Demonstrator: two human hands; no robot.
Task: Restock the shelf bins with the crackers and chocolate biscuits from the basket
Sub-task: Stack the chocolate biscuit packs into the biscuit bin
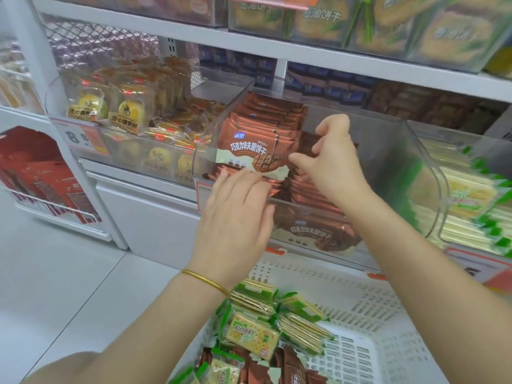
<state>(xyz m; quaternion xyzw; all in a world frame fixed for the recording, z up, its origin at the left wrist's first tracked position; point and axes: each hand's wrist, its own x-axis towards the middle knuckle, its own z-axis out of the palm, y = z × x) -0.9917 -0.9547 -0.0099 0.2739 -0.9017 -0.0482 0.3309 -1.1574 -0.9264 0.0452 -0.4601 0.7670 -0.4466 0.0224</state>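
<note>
Left grip (235,214) is wide open, fingers straight, reaching over the front lip of the clear middle bin (388,162) with the fingertips resting on the chocolate biscuit packs (257,117) in there. Gold bangle (205,281) on that wrist, fwiw. Right grip (329,162) is narrow. Thumb and fingers are pinching one brown pack (311,144) standing in the same bin, just beside the front-facing pack with the white label.

Sweeping across: way off to the left of my left grip there's a wire rack of red boxes (41,173). Closer in, up and left of that grip, is a pastry bin (130,109) full of yellow round ones. Both grips are in the chocolate bin, and more packs are stacked behind its front wall below my right wrist. Just right of my right grip, beside the chocolate bin, is the cracker bin (440,178), pretty well filled with green packs.

Below both grips, down by my forearms, sits the white basket (374,314). The basket crackers (252,336) are piled between my forearms. A few brown basket biscuits (291,367) lie at the bottom edge.
</note>
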